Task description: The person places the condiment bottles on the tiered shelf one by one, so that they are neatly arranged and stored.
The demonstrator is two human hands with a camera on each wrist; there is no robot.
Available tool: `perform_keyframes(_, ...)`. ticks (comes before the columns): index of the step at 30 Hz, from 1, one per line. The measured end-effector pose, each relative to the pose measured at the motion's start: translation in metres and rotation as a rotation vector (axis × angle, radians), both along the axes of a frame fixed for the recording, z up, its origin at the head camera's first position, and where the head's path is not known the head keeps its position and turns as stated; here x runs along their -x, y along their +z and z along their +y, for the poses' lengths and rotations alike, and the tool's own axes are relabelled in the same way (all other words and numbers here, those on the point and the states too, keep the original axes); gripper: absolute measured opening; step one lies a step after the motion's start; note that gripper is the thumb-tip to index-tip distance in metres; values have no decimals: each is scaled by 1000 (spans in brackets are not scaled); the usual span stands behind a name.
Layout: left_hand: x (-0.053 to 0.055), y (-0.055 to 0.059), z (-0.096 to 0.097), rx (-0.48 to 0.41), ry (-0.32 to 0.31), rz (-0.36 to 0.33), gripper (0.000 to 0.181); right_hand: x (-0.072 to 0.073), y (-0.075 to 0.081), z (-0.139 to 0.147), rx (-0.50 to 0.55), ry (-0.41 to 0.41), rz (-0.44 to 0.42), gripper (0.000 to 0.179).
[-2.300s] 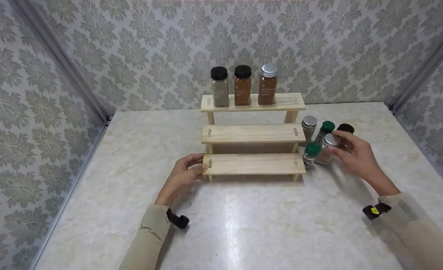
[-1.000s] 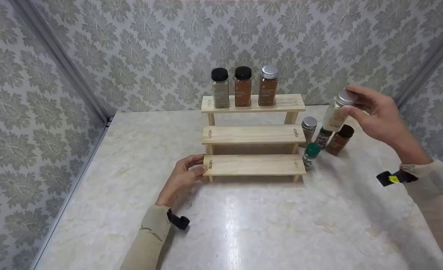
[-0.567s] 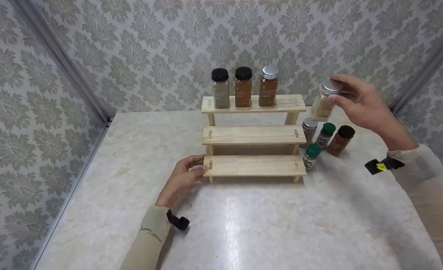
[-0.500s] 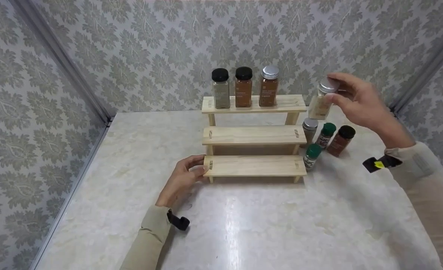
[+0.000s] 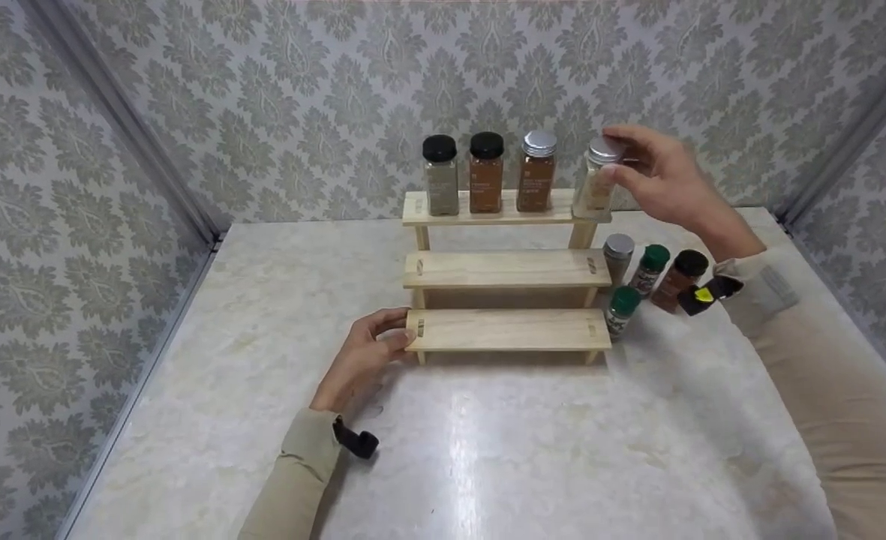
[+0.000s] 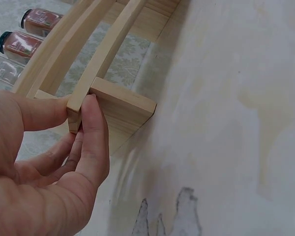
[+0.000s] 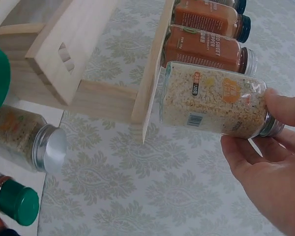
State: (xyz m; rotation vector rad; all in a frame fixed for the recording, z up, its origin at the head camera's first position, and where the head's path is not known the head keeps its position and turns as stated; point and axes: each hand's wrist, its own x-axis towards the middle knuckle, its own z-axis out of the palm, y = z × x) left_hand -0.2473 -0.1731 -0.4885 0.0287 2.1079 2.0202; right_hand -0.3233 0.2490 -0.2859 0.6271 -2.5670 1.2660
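Note:
My right hand pinches the silver cap of a spice jar full of pale granules. That jar stands at the right end of the top step of a three-tier wooden rack; in the right wrist view its base is at the board. Left of it on the same step are a red-brown jar with a silver cap, an orange-brown jar with a black cap and a grey-green jar with a black cap. My left hand pinches the left end of the lowest step between thumb and fingers.
Right of the rack, on the marbled table, stand a silver-capped jar, two green-capped jars and a dark-capped red-brown jar. A patterned wall rises close behind the rack.
My right hand has lifted the pale jar from the group on the table and carried it up and left onto the top step. The left hand has stayed on the lowest step.

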Motion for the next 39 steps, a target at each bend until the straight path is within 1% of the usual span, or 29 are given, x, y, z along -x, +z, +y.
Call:
perform_keyframes(7,0,1,0,19,-1,-2,46,15,0,-13,45,14,-21,50)
perform_keyframes(13,0,-1,-1,21,-6,1,46,24,-1,-18,51,36,-35,51)
perform_keyframes(16,0,-2,-2,16,-13,0,46,26,-1,-19,45,31,-44,52)
perform_keyframes(25,0,0,-2,15,-10,-3,46,30,-1,-20,41,28,-60,51)
perform_keyframes(31,-2,1,-1,15,-16,-5,48,30,-1,-20,39,23,-64,51)
perform_keyframes(36,-2,1,-1,17,-6,-16,46,29,0,-18,53,42,-99,55)
perform_keyframes(39,-2,1,-2,26,1,-16,45,27,2,-15,78,61,-96,58)
